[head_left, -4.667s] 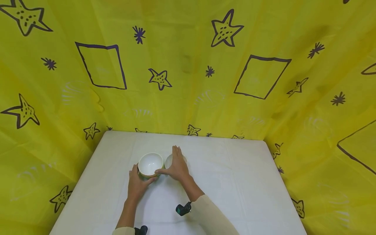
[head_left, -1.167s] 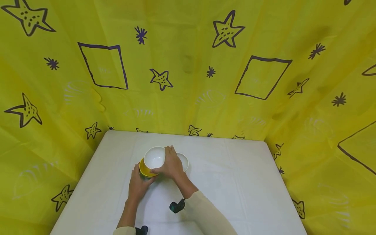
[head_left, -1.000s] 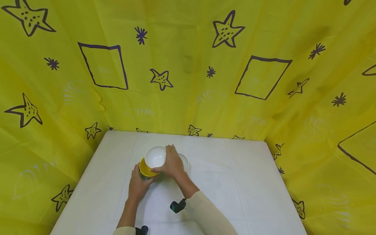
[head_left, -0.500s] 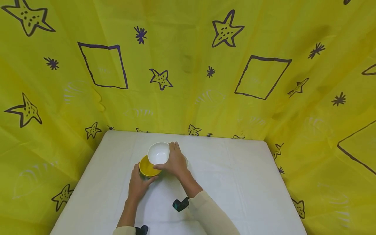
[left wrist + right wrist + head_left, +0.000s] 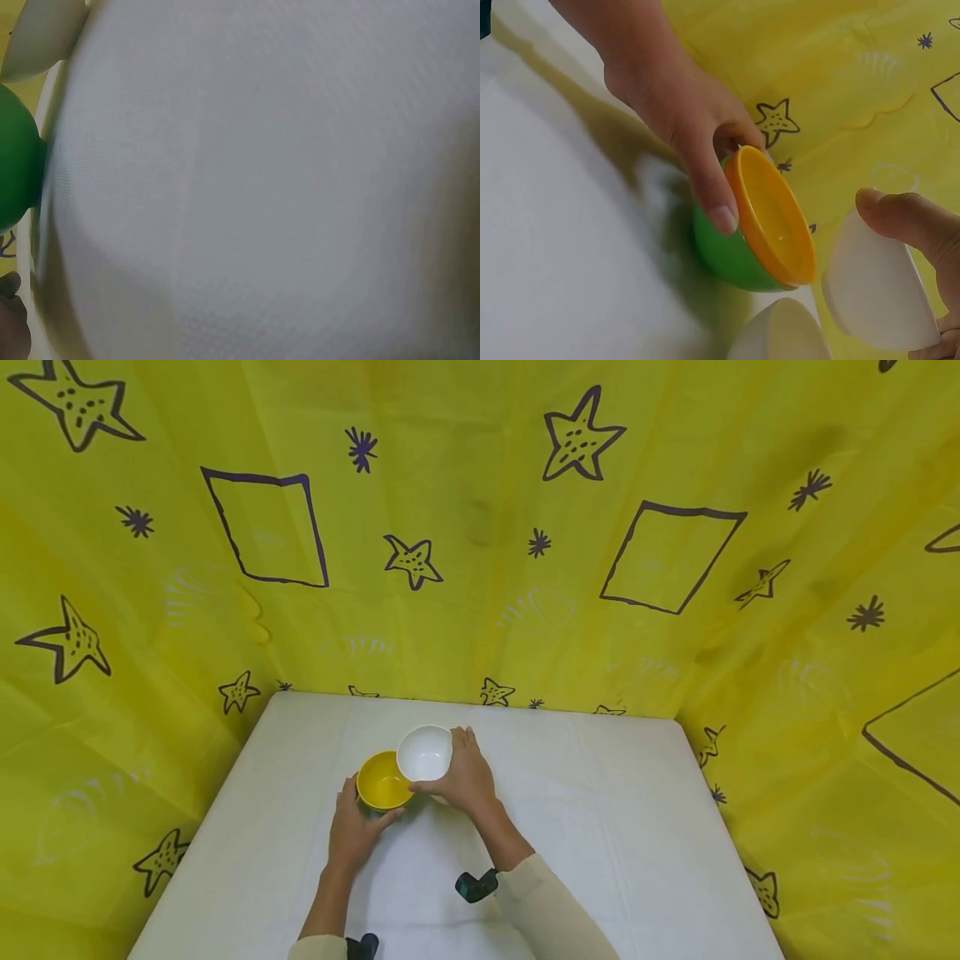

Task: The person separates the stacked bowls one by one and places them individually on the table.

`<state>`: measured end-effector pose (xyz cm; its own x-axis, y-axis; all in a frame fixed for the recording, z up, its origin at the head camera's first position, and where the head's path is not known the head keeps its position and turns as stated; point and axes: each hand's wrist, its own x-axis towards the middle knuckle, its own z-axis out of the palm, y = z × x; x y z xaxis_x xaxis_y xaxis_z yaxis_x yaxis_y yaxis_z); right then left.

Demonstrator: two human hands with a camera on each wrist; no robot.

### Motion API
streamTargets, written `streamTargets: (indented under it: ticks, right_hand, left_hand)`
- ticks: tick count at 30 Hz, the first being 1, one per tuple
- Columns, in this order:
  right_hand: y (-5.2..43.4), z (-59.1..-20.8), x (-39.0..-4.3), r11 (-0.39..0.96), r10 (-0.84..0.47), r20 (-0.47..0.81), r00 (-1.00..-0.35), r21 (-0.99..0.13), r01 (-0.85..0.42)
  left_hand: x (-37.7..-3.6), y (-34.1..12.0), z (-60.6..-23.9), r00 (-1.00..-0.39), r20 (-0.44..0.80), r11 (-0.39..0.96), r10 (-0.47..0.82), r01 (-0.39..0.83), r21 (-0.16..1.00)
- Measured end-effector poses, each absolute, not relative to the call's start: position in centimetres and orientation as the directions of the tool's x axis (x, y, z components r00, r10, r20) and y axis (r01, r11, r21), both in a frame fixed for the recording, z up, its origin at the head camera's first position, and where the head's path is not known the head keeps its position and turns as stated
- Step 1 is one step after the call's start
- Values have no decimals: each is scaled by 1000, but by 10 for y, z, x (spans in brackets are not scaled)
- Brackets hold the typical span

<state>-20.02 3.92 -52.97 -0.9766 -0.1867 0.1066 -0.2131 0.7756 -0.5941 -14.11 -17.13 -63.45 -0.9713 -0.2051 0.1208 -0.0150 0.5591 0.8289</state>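
My left hand (image 5: 351, 827) grips a yellow bowl (image 5: 384, 783) nested in a green bowl (image 5: 727, 259), its thumb on the near side. The green bowl (image 5: 15, 161) also shows at the left edge of the left wrist view. Up and to the right, my right hand (image 5: 468, 777) holds a white bowl (image 5: 423, 753) by its right side, thumb at the near rim. That white bowl overlaps the yellow one's right rim in the head view. Below it stands another pale bowl (image 5: 761, 337), mostly hidden in the head view by the right hand and the held bowl.
A white cloth covers the table (image 5: 600, 827), whose far edge meets a yellow curtain (image 5: 480, 635) printed with stars and frames. The curtain also hangs along both sides. Each wrist wears a small black camera (image 5: 476, 887).
At first the white bowl sat in the yellow bowl. My right hand has lifted it out and carried it right, uncovering the yellow inside. The left hand has stayed in place.
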Motion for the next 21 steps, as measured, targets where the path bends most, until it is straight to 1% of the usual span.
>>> streamTargets:
  ticks: [8,21]
  right_hand:
    - [54,-530,-201,751,-142,103,-984,-637,-175]
    - [68,-531,-201,743,-65,75,-995,-662,-99]
  left_hand:
    - [-143,-172,-636,-977,84,542,-197,-37,839]
    - [-142,-170,-632,-976,50,557,-210,-78,827]
